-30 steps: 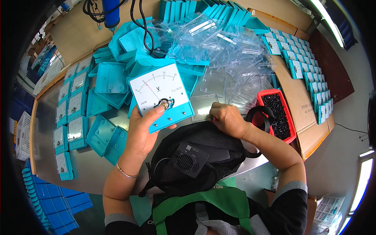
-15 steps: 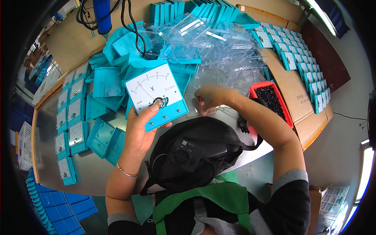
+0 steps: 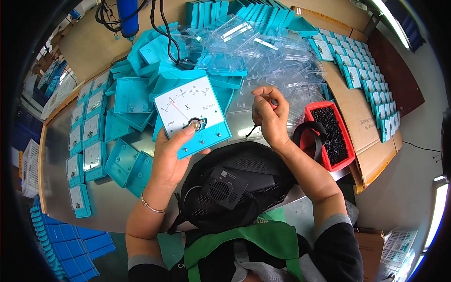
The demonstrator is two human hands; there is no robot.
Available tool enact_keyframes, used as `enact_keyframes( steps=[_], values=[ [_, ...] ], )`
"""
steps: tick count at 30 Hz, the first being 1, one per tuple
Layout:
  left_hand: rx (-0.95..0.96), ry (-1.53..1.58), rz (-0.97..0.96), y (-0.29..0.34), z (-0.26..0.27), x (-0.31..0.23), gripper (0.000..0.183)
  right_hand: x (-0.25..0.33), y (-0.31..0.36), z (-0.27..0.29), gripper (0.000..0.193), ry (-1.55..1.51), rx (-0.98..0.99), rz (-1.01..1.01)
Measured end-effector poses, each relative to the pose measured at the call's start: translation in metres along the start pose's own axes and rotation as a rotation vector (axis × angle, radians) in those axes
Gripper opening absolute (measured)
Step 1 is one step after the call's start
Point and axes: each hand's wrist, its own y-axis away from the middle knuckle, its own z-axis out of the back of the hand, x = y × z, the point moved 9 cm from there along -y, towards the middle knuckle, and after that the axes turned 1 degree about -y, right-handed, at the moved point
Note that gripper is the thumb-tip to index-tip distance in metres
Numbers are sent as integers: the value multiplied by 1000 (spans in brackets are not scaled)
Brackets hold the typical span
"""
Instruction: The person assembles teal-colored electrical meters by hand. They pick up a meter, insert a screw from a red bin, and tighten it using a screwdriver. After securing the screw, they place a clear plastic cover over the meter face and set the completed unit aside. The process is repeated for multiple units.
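My left hand [image 3: 171,157] is closed around a teal voltmeter [image 3: 192,115], thumb on the lower part of its white dial near the exposed round movement. The dial faces up, with a thin red needle toward its left side. To the right of it, my right hand [image 3: 271,115] grips a small screwdriver [image 3: 273,103]; a bit of its red handle shows, and a thin dark shaft points down toward the left. Most of the handle is hidden by the fingers. The screwdriver is apart from the voltmeter.
Clear plastic covers [image 3: 282,61] and teal housings [image 3: 134,96] are heaped behind my hands. A red bin [image 3: 348,155] of small black parts stands at right. Meters line the left table [image 3: 95,162] and the right cardboard [image 3: 371,152]. A black mesh bag [image 3: 277,176] lies in front.
My right hand has risen from the tabletop beside the covers and turned, and the screwdriver now shows in it. My left hand with the voltmeter has barely moved.
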Motion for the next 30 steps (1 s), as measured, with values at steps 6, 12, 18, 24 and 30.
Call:
enact_keyframes(
  steps=[6, 12, 18, 24, 30],
  values=[
    [-11, -2, 12, -2, 3, 4, 34, -6, -2, 5, 12, 27, -66, -14],
    [4, -14, 21, -4, 5, 6, 36, 0, 5, 7, 6, 136, -51, 168],
    [-14, -77, -7, -6, 7, 4, 36, -4, 0, 2, 5, -26, 11, 146],
    [-5, -75, 1, -7, 6, 3, 39, -3, 3, 4, 5, -70, 17, 162],
    [23, -86, 26, -7, 8, 7, 38, -6, 2, 9, 5, -115, 12, 145]
  ],
)
